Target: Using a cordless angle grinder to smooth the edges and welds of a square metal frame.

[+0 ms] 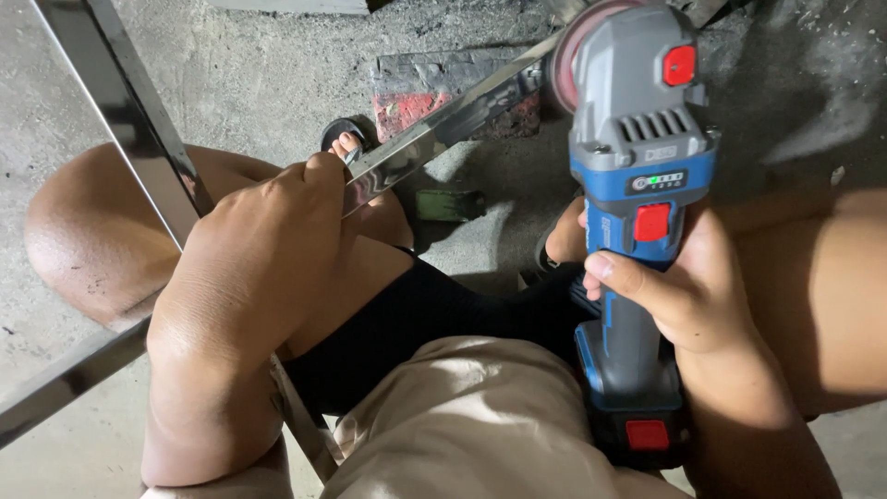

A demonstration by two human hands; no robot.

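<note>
Gripping a shiny metal bar (443,125) w/ closed fingers, left hand (254,254) sits near-left, while right hand (688,291) wraps tight round blue-grey angle grinder (637,185) at right, its disc (565,55) touching bar's far end.

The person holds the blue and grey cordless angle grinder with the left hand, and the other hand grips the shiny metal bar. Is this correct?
Not quite. In the head view, the right hand holds the blue and grey cordless angle grinder, not the left. The left hand is the one gripping the shiny metal bar.
</note>
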